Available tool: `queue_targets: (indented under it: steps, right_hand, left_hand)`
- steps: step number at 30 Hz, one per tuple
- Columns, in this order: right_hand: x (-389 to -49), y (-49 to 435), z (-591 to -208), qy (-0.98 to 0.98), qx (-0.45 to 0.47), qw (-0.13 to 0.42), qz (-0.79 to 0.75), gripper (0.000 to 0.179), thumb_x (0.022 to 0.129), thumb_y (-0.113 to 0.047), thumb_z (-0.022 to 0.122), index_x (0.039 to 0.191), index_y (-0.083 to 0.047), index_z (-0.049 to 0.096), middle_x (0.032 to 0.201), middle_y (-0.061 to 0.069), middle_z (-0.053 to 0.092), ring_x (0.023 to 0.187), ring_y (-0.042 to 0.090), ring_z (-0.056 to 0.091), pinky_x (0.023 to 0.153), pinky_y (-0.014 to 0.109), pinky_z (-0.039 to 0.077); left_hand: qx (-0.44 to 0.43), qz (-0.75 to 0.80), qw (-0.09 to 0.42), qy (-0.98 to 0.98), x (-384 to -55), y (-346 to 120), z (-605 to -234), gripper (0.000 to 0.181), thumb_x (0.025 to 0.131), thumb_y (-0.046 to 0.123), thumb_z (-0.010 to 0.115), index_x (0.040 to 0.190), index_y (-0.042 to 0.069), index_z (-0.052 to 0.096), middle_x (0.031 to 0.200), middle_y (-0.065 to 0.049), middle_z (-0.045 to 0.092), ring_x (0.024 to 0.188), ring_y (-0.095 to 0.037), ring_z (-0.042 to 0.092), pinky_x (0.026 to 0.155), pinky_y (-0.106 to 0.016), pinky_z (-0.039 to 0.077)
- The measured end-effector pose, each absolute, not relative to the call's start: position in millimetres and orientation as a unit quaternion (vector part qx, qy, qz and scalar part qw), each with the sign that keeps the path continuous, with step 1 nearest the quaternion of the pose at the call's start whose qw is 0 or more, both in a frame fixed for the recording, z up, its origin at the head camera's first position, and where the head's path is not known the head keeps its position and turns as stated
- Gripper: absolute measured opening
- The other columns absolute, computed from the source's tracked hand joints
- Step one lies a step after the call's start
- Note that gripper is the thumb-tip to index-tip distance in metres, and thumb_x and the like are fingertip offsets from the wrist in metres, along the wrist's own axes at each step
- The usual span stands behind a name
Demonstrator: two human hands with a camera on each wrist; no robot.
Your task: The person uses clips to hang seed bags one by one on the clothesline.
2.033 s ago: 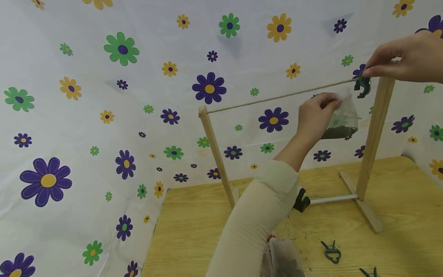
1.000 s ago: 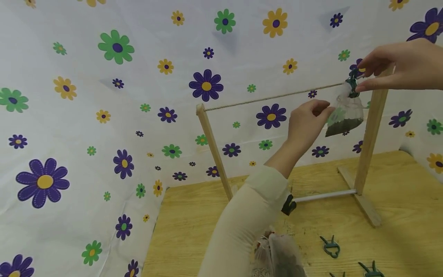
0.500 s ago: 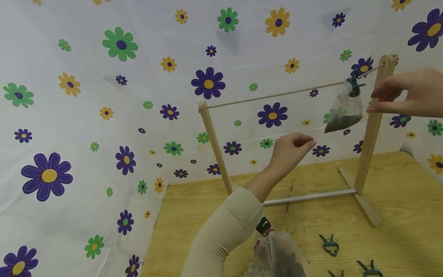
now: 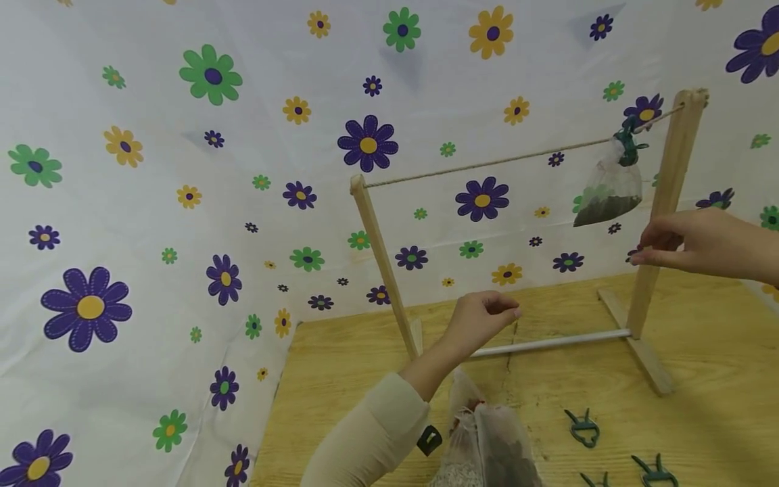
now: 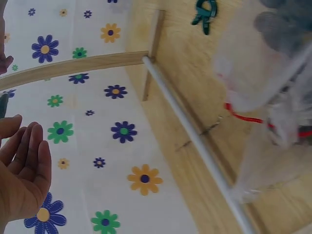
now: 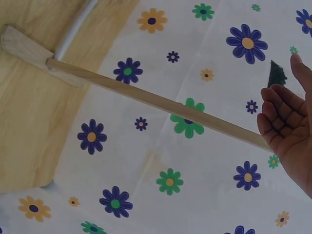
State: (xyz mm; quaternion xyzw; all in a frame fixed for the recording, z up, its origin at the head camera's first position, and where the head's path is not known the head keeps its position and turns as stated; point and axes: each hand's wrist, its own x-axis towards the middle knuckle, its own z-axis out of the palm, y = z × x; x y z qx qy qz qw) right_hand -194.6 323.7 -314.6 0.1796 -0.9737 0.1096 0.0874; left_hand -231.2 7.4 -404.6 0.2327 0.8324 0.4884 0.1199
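Note:
From the cord of a wooden frame hangs a sheer drawstring bag with dark contents in its bottom. A dark green clip holds the bag's gathered top to the cord near the right post. My left hand is in the air above the table with fingers loosely bent and nothing in them; the left wrist view shows the same hand from the palm side. My right hand, also holding nothing, hovers by the right post, below the clip. In the right wrist view the bag's dark contents show past my right hand.
Filled sheer bags stand on the wooden table, one with a red drawstring. Several green clips lie to their right. A white rod joins the frame's feet. Behind hangs a flowered cloth.
The bag was held at the cord by my left hand while my right hand placed the clip. Both hands have let go and moved down; the bag now hangs from the clip.

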Motion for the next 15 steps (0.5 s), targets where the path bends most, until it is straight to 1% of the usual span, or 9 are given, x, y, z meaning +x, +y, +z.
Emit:
queue_targets:
  steps: [3,5,9,11,15]
  right_hand:
    - [-193,322,-330,-0.97,0.196,0.094,0.11,0.016,0.08,-0.017,0.076,0.084,-0.006,0.066,0.07,-0.006,0.061,0.061,0.006,0.056,0.054,0.024,0.049]
    - [-192,321,-340,-0.966,0.209,0.104,0.108,0.017,0.078,-0.02,0.077,0.082,-0.008,0.066,0.068,-0.009,0.057,0.058,0.001,0.05,0.053,0.022,0.046]
    - [-189,317,-356,-0.96,0.23,0.108,0.118,0.018,0.078,-0.023,0.077,0.079,-0.011,0.063,0.063,-0.012,0.048,0.055,-0.004,0.038,0.05,0.02,0.04]
    - [-188,315,-363,-0.959,0.234,0.099,0.124,0.018,0.079,-0.025,0.076,0.078,-0.012,0.063,0.062,-0.012,0.045,0.053,-0.003,0.034,0.049,0.02,0.037]
    - [-187,310,-374,-0.965,0.221,0.043,0.133,0.019,0.082,-0.028,0.073,0.078,-0.012,0.063,0.06,-0.01,0.043,0.052,-0.001,0.033,0.048,0.02,0.032]
  left_hand:
    - [0.225,0.476,0.135,0.839,-228,-2,-415,0.018,0.089,0.027,0.067,0.099,0.013,0.072,0.088,0.006,0.07,0.076,0.0,0.06,0.066,-0.019,0.049]
    - [0.219,0.467,0.146,0.844,-225,-9,-422,0.019,0.089,0.028,0.067,0.1,0.014,0.072,0.089,0.007,0.069,0.076,0.0,0.06,0.066,-0.019,0.049]
    - [0.217,0.442,0.161,0.855,-220,-22,-435,0.02,0.089,0.028,0.066,0.101,0.013,0.072,0.089,0.008,0.068,0.077,0.0,0.059,0.067,-0.02,0.049]
    - [0.222,0.43,0.168,0.859,-217,-28,-443,0.019,0.089,0.028,0.066,0.101,0.013,0.072,0.088,0.008,0.068,0.076,0.0,0.059,0.067,-0.02,0.049]
    - [0.233,0.407,0.186,0.863,-214,-36,-456,0.021,0.089,0.028,0.067,0.101,0.011,0.072,0.086,0.008,0.067,0.075,0.0,0.059,0.066,-0.02,0.049]
